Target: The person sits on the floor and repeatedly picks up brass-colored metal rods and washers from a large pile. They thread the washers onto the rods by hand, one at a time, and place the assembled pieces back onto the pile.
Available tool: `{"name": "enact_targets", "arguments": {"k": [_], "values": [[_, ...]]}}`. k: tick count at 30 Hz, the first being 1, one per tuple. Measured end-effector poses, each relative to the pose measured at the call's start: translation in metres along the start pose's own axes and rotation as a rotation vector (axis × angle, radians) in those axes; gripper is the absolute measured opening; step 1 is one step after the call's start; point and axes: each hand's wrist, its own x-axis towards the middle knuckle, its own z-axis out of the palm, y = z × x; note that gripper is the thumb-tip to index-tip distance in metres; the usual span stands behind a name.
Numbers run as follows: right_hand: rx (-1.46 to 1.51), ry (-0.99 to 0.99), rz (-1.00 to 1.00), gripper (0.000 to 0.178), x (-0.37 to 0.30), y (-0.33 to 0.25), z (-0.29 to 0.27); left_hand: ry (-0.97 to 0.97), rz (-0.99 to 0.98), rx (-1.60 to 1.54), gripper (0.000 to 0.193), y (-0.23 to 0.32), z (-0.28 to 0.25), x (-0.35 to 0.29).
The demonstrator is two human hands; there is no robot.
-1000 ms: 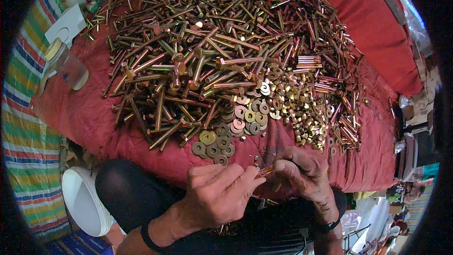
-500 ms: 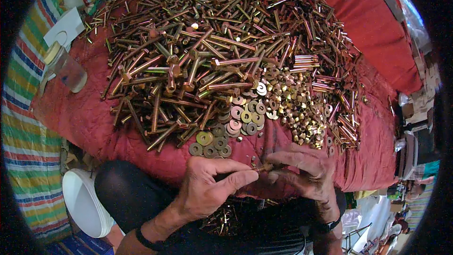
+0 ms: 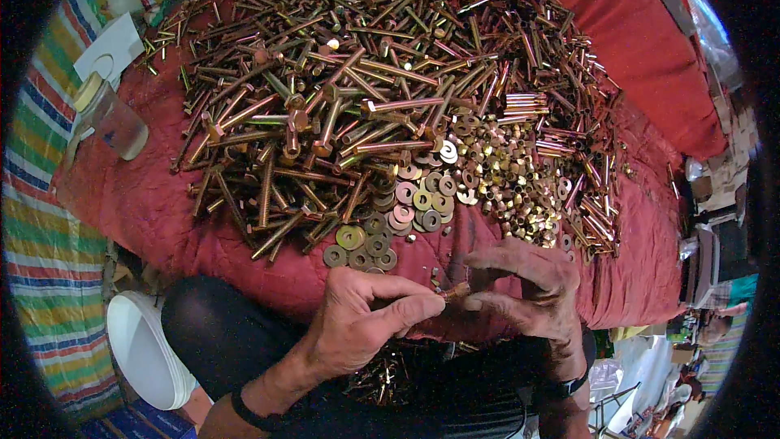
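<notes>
My left hand [image 3: 370, 309] pinches a brass-coloured bolt [image 3: 457, 292] between thumb and index finger. Only one short end of it sticks out to the right, and the rest is hidden by the fingers. My right hand [image 3: 528, 289] is just beyond that end, thumb and fingers spread apart, with nothing gripped. Ahead of the hands lie flat round washers [image 3: 404, 214] in a loose patch. Beside them, to the right, is a heap of small shiny nuts or cones [image 3: 520, 187].
A big pile of long hex-head bolts [image 3: 325, 114] covers the red padded cloth [image 3: 642, 293]. At the left stand a clear jar [image 3: 118, 122] and a white plastic tub [image 3: 150, 349]. Striped sheeting [image 3: 57, 276] runs along the left. More metal pieces [image 3: 390, 375] lie between my legs.
My right hand's fingers have spread and moved slightly away from the bolt, so its end now shows. The left hand keeps its pinch in nearly the same place.
</notes>
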Motion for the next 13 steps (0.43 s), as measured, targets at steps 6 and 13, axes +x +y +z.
{"name": "enact_targets", "arguments": {"k": [6, 13], "values": [[0.018, -0.076, -0.08, 0.029, -0.003, 0.004, 0.006, -0.031, -0.029, -0.019, 0.02, 0.0, -0.001, 0.0], [0.105, 0.005, -0.019, 0.03, 0.0, -0.002, 0.009, -0.051, -0.052, -0.018, 0.02, 0.0, -0.002, 0.001]]}}
